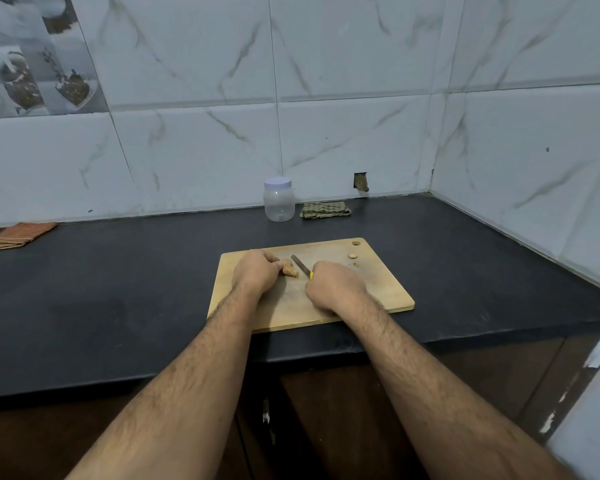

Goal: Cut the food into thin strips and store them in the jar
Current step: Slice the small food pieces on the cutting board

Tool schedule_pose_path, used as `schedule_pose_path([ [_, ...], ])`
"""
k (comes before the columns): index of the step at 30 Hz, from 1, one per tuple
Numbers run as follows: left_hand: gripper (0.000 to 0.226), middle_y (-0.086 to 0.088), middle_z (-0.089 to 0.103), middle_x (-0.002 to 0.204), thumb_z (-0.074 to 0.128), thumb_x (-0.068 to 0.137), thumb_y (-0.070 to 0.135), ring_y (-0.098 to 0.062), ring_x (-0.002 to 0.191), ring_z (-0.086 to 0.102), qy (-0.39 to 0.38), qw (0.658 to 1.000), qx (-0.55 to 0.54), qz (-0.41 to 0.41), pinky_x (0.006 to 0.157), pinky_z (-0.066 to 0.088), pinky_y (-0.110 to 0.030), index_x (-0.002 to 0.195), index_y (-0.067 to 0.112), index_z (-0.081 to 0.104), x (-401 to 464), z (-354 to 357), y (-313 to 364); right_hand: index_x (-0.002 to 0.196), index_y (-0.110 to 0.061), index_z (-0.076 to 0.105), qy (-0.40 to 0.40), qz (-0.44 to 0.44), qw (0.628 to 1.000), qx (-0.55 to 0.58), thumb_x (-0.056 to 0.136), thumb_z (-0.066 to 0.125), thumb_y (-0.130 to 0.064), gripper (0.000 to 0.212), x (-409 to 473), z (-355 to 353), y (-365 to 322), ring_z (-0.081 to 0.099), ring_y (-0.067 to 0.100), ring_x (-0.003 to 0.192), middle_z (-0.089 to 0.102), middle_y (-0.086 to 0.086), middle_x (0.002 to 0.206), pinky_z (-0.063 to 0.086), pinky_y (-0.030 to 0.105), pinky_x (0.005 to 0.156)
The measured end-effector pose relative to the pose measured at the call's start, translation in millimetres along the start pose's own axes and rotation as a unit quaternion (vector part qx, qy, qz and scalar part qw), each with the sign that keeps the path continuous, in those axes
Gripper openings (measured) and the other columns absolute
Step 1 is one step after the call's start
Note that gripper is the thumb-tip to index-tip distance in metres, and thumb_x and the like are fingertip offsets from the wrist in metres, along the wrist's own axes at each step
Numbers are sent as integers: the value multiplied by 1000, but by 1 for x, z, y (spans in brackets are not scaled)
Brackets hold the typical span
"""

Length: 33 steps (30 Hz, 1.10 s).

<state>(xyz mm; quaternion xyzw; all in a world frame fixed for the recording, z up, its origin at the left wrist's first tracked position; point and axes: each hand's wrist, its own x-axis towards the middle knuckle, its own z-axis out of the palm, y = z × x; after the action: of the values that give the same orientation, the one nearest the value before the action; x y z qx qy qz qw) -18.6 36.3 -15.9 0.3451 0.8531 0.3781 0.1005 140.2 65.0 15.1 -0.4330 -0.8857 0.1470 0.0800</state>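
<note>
Just knife beside ginger.

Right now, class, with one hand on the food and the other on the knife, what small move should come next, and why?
Probably bring the knife blade over onto the food piece and slice. The left hand already pins the piece on the cutting board; the right hand grips the handle, with the blade beside the piece. Only small bits are cut, and the jar is still lidded.
</note>
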Motion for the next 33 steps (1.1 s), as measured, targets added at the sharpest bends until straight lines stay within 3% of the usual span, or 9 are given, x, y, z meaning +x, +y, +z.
schedule_pose_path([
  [7, 12, 0, 70, 90, 66, 93, 31, -18, 80, 60, -28, 999, 0, -15, 66, 47, -28, 95, 25, 76, 0, -2, 4, 117, -13, 58, -15, 8, 1000, 7, 95, 41, -14, 28, 0, 0, -5, 52, 24, 92, 64, 7, 117, 40, 32, 74],
  [13, 8, 3, 69, 74, 70, 90, 28, -14, 68, 59, -34, 996, -80, -28, 66, 52, -33, 85, 24, 75, 0, -1, 4, 117, -14, 58, -15, 10, 1000, 24, 94, 41, -14, 28, -2, 2, -5, 56, 24, 95, 64, 7, 117, 41, 32, 74],
  [19, 3, 4, 75, 80, 72, 89, 23, -11, 74, 71, -23, 986, -160, -40, 53, 42, -22, 89, 21, 73, -6, -1, 6, 111, -14, 59, -7, 2, 999, 50, 93, 42, -15, 24, -3, 5, -7, 60, 26, 103, 64, 6, 114, 42, 32, 73],
  [25, 7, 1, 76, 79, 79, 82, 22, -15, 77, 74, -14, 977, -208, -51, 57, 49, -28, 84, 21, 73, -5, -2, 6, 109, -12, 60, -17, 2, 997, 72, 92, 42, -16, 24, 2, 6, -7, 60, 27, 98, 66, 9, 111, 44, 32, 71],
  [29, 7, 3, 74, 77, 77, 85, 26, -12, 75, 73, 2, 987, -158, -34, 60, 55, -28, 84, 24, 70, -5, 2, 9, 111, -11, 59, -3, 12, 997, 80, 91, 42, -14, 26, 4, 3, -1, 58, 25, 90, 64, 7, 101, 45, 31, 69],
  [33, 10, 9, 70, 67, 69, 91, 32, -6, 67, 65, 19, 997, -67, 41, 63, 48, -25, 83, 28, 75, -6, 8, 8, 108, -11, 61, -2, 22, 997, 77, 88, 43, -12, 26, 4, 2, 5, 58, 23, 83, 60, 2, 84, 42, 30, 63],
])
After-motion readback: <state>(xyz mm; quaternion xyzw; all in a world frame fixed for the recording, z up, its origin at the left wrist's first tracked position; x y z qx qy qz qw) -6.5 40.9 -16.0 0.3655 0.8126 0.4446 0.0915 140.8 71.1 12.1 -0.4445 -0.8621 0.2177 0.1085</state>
